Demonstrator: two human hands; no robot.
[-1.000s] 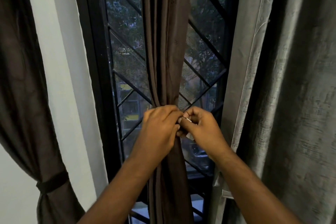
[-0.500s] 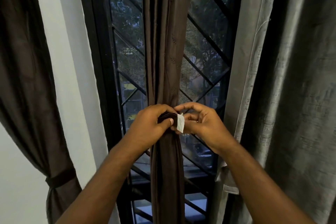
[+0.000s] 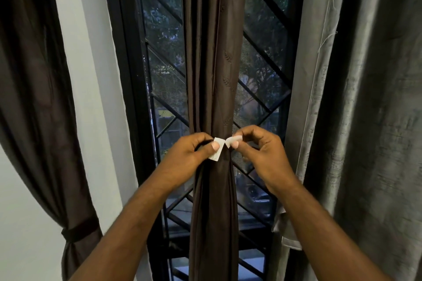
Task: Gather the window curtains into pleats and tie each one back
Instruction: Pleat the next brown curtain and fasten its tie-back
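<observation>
A dark brown curtain (image 3: 214, 57) hangs gathered into narrow pleats in front of the window. My left hand (image 3: 189, 155) grips the bundle at its waist and pinches one white tab end (image 3: 217, 151) of the tie-back under its thumb. My right hand (image 3: 260, 153) pinches the other white tab end (image 3: 233, 140) just to the right. The two tabs nearly meet in front of the curtain, slightly apart. The band itself is mostly hidden behind my fingers and the fabric.
At far left another brown curtain (image 3: 34, 89) hangs tied with a dark band (image 3: 80, 230). A grey curtain (image 3: 365, 121) hangs loose on the right. Behind stand the black window frame (image 3: 123, 75) and diagonal grille (image 3: 262, 57), with white wall (image 3: 91, 89) to the left.
My hands have separated a little, and both white tab ends now show, one in each hand. Earlier only one tab was visible between my closed-up hands.
</observation>
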